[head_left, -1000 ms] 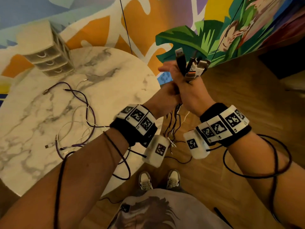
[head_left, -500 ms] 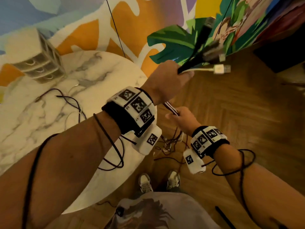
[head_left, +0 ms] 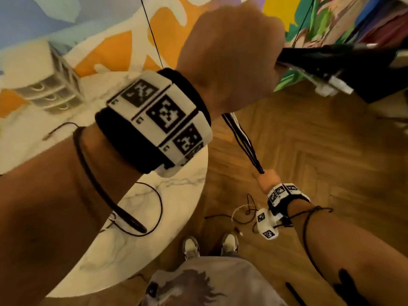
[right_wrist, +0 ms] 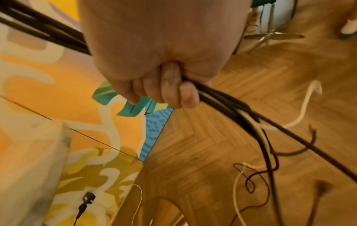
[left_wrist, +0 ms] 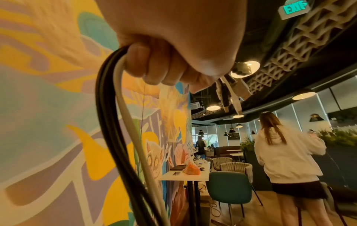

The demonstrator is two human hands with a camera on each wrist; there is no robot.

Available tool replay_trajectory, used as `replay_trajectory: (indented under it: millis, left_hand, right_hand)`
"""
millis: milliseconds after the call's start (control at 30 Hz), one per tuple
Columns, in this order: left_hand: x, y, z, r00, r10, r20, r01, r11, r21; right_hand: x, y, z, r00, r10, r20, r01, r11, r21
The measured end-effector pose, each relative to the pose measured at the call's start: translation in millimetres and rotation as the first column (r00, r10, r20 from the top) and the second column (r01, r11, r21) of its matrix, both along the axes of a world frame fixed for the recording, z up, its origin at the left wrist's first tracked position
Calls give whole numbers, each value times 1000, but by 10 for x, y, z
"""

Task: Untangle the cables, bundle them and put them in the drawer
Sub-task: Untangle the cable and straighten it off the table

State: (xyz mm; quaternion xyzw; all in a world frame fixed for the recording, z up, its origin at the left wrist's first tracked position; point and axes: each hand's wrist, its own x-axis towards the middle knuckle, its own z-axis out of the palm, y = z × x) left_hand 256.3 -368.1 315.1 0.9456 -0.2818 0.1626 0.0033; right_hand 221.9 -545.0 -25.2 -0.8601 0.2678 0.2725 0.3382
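My left hand point(head_left: 231, 54) is raised high and close to the head camera, gripping a bunch of black and white cables point(head_left: 241, 140) near their plug ends point(head_left: 326, 85). In the left wrist view the fingers point(left_wrist: 154, 64) curl round the cables point(left_wrist: 119, 122), with the plugs point(left_wrist: 231, 91) sticking out beyond. My right hand point(head_left: 268, 180) is far lower, over the floor, gripping the same bunch, which runs taut between the hands. The right wrist view has the fingers point(right_wrist: 173, 91) closed on the cables point(right_wrist: 231, 110), whose loose tails point(right_wrist: 257, 175) trail on the floor. The white drawer unit point(head_left: 44, 85) stands at the back left of the marble table point(head_left: 143, 239).
A thin dark cable point(head_left: 59, 129) still lies on the table. Loose cable ends point(head_left: 245, 210) lie on the wooden floor near my shoes point(head_left: 209, 246). A painted wall point(head_left: 110, 29) rises behind the table. In the left wrist view a person point(left_wrist: 289, 160), chairs and tables stand further off.
My left hand has risen far up with the plug ends, while my right hand has slid down along the bunch toward the floor, stretching the cables straight between them.
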Motion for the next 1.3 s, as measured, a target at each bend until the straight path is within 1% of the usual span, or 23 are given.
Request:
replay_trajectory:
  millis: [67, 233, 333, 400, 433, 467, 500, 533, 567, 600, 667, 700, 767, 833, 900, 967, 1067, 1133, 1167, 1200, 1233, 1267, 1300]
  left_hand:
    - [5, -12, 28, 1000, -13, 26, 12, 999, 37]
    - [31, 22, -39, 1000, -9, -2, 9, 1000, 23]
    - [47, 18, -99, 999, -1, -36, -2, 996, -94]
    - [117, 29, -141, 990, -5, -144, -38, 956, -290]
    - [168, 25, -173, 969, -41, -244, -74, 894, -442]
    - [221, 23, -236, 931, -103, -350, -140, 785, -603]
    - [268, 13, -332, 879, -169, -446, -244, 643, -726]
    - [299, 7, -444, 829, -222, -513, -342, 524, -780]
    - [308, -1, -556, 788, -250, -563, -413, 464, -784]
    - [309, -21, -664, 751, -269, -603, -458, 446, -769]
    - [276, -52, -929, 683, -269, -679, -510, 490, -707]
    - [239, -56, -1065, 648, -247, -721, -531, 532, -660]
    - [139, -86, -1226, 593, -244, -767, -529, 600, -600]
    - [9, -123, -1277, 539, -287, -792, -508, 639, -577]
    - [-102, -112, -1288, 517, -216, -829, -503, 706, -498]
    - [-164, -41, -1357, 482, -164, -861, -550, 708, -443]
    - [-226, 79, -1423, 471, -132, -872, -597, 680, -425]
    - [-265, 164, -1421, 486, -112, -867, -540, 741, -399]
    - [-280, 222, -1421, 512, -88, -855, -467, 806, -363]
    - [-290, 290, -1400, 564, -50, -824, -370, 877, -307]
    - [-280, 377, -1378, 638, 16, -770, -320, 915, -247]
    - [-252, 481, -1345, 707, 106, -699, -352, 910, -218]
    - [-201, 572, -1306, 773, 186, -606, -405, 880, -246]
  right_hand:
    - [38, -65, -9, 998, 56, -5, -57, 995, -81]
    - [102, -247, -56, 975, 134, -176, -159, 978, -138]
    - [141, -306, -42, 969, 191, -159, -220, 957, -191]
    - [115, -292, -4, 956, 257, -144, -277, 950, -146]
    - [95, -285, 39, 949, 293, -119, -305, 947, -97]
    - [77, -265, 72, 940, 331, -76, -336, 940, -61]
    - [61, -256, 149, 931, 364, -28, -365, 929, -60]
    - [70, -233, 264, 918, 396, 33, -393, 917, -63]
    - [106, -210, 417, 899, 420, 121, -416, 907, -58]
    - [147, -188, 604, 880, 412, 235, -423, 906, -6]
    - [222, -75, 1086, 858, 257, 445, -413, 861, 298]
    - [250, 10, 1306, 856, 149, 495, -402, 793, 457]
    - [297, 195, 1673, 873, 3, 487, -376, 640, 670]
    - [324, 369, 1834, 876, -3, 482, -397, 562, 725]
    - [329, 508, 1896, 866, 46, 499, -440, 547, 712]
    - [306, 607, 1937, 896, 61, 440, -399, 547, 736]
    - [291, 728, 1902, 911, 95, 400, -381, 563, 733]
    - [287, 784, 1855, 912, 70, 404, -368, 578, 729]
    - [281, 816, 1857, 919, 19, 394, -333, 573, 749]
    - [283, 833, 1852, 929, -55, 365, -275, 557, 784]
    - [289, 849, 1853, 936, -120, 331, -225, 519, 825]
    - [292, 858, 1852, 936, -154, 317, -204, 498, 843]
    - [300, 869, 1843, 932, -149, 331, -215, 508, 834]
